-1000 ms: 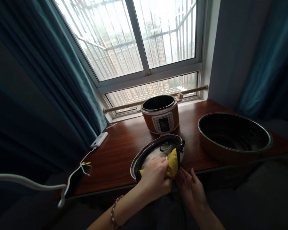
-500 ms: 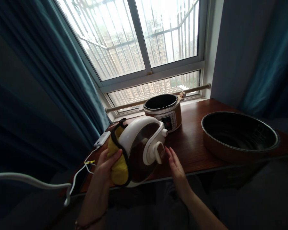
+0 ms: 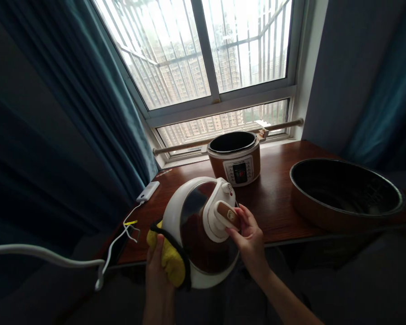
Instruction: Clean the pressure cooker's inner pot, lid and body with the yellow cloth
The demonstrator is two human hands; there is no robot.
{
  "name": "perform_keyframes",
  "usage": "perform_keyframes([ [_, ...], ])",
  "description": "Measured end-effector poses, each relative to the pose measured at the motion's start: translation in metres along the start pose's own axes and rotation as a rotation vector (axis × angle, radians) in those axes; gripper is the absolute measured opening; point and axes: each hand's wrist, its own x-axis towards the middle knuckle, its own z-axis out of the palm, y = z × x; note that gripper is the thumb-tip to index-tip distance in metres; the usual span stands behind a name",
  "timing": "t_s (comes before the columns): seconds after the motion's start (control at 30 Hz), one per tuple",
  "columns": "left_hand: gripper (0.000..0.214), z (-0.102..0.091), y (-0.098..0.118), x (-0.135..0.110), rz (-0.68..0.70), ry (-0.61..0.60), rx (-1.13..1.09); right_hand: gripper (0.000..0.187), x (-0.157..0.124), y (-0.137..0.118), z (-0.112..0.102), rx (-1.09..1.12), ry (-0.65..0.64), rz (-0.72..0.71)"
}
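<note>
I hold a white and brown pressure-cooker lid (image 3: 198, 234) over the near edge of the wooden table (image 3: 274, 203), its outer side facing me. My right hand (image 3: 246, 237) grips the lid's white and brown handle (image 3: 223, 215). My left hand (image 3: 159, 271) is under the lid's lower left rim, fingers closed on a yellow cloth (image 3: 171, 262) pressed against the black rim. The open cooker base (image 3: 235, 158), brown with a control panel, stands on the table by the window.
A large dark inner pot (image 3: 345, 192) sits on the right of the table. A white power bank (image 3: 148, 191) with a white cable (image 3: 118, 239) lies at the left, beside a dark phone at the table's edge. Blue curtains hang on both sides.
The lid, lying inner side up on the table a second ago, was lifted and turned over. My right hand, open half a second ago, now grips the handle. The lid sank lower.
</note>
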Motion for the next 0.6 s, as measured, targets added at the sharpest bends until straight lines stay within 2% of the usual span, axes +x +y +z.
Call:
perform_keyframes([
  [0.13,0.016,-0.009,-0.008,0.003,-0.117,0.065,-0.070,0.067,0.024,0.003,0.008,-0.199,-0.145,-0.064],
  [0.27,0.020,-0.031,-0.022,0.010,-0.170,0.195,0.084,0.059,0.045,0.006,0.021,-0.367,-0.297,-0.107],
  [0.43,0.024,-0.065,-0.038,0.014,-0.299,0.081,0.194,0.044,0.057,0.017,0.041,-0.485,-0.430,-0.129],
  [0.6,0.024,-0.087,-0.049,0.014,-0.391,0.084,0.180,0.040,0.063,0.025,0.057,-0.561,-0.526,-0.174],
])
